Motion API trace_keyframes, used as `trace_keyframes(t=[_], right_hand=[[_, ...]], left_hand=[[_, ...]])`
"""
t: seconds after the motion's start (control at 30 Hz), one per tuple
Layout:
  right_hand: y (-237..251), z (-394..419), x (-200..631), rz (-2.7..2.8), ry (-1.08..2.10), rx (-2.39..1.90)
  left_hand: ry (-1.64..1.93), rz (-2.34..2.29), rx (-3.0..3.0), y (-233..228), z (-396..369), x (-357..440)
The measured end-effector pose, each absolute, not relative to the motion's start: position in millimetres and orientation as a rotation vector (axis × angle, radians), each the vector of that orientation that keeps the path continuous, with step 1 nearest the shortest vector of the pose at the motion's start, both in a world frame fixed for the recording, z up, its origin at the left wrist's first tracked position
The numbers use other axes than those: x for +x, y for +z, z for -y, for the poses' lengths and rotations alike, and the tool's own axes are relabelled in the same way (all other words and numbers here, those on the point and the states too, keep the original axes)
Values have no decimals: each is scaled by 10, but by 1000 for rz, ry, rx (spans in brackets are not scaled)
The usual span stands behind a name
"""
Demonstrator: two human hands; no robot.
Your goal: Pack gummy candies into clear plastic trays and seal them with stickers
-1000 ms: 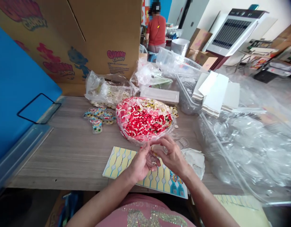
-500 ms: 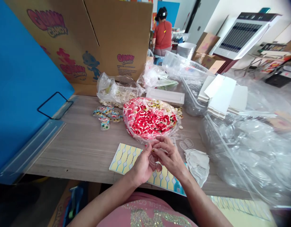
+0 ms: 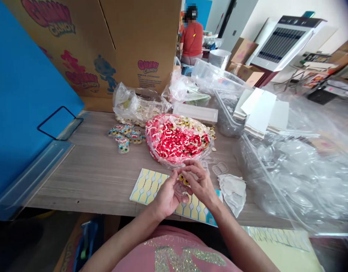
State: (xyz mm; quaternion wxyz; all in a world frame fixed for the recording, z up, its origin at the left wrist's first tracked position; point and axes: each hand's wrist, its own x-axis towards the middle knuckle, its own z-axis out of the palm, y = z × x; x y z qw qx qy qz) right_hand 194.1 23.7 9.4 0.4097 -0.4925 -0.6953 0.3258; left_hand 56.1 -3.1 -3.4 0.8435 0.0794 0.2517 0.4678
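Wood-grain tabletop (image 3: 91,162): eyeball candies (image 3: 183,180), more exposed

Left hand (image 3: 167,196) grasps clear plastic shell (image 3: 180,190) above yellow printed sheet (image 3: 150,185). Right hand (image 3: 201,184): bent fingers touch candies at shell's far end; pinched or not, cannot tell. Two now show; previous frame, barely one.

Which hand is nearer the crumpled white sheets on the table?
Right. The right hand is just left of the crumpled white sheets; the left hand is farther left, with the right between it and them.
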Motion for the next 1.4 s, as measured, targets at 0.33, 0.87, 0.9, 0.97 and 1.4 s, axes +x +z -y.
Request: trace_keyframes(t=[0.33, 0.87, 0.9, 0.97, 1.4], right_hand=[[131, -171, 1996, 2174, 296, -1383], [89, -1196, 2419, 2245, 58, -1903], [78, -1252, 2418, 2299, 41, -1931], [40, -1295, 2395, 2344, 12, -1939], [95, -1216, 2426, 2284, 62, -1815]], left_hand=[[1012, -543, 196, -36, 86, 536], [1074, -721, 308, -89, 31, 428], [1087, -732, 319, -92, 27, 427], [1110, -751, 326, -96, 8, 425], [1082, -696, 294, 5, -122, 478]])
